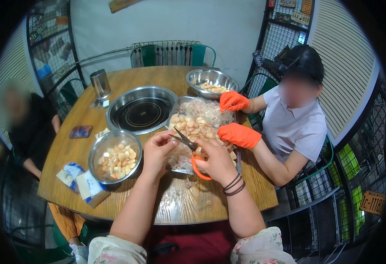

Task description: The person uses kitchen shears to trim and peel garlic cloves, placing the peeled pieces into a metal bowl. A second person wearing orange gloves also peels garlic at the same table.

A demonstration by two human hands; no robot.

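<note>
My right hand (212, 158) holds scissors with orange handles (198, 168), their blades apart and pointing up and left. The fingertips of my left hand (160, 148) are pinched together by the lower blade; a small pale piece seems to be between them, mostly hidden. Under and beyond both hands a metal tray (175, 110) bears pale peeled cloves or bulbs, perhaps garlic (193, 127), and thin translucent skins (206, 110). To the left, a steel bowl (92, 156) contains more pale pieces (120, 160).
Opposite at the right, a person's orange-gloved hands (240, 135) work over the tray. Another steel bowl (191, 77) stands behind it. A round cooktop basin (140, 112), phone (81, 131), metal cup (100, 84) and tissue packs (92, 188) are on the wooden table (64, 158). Someone sits far left.
</note>
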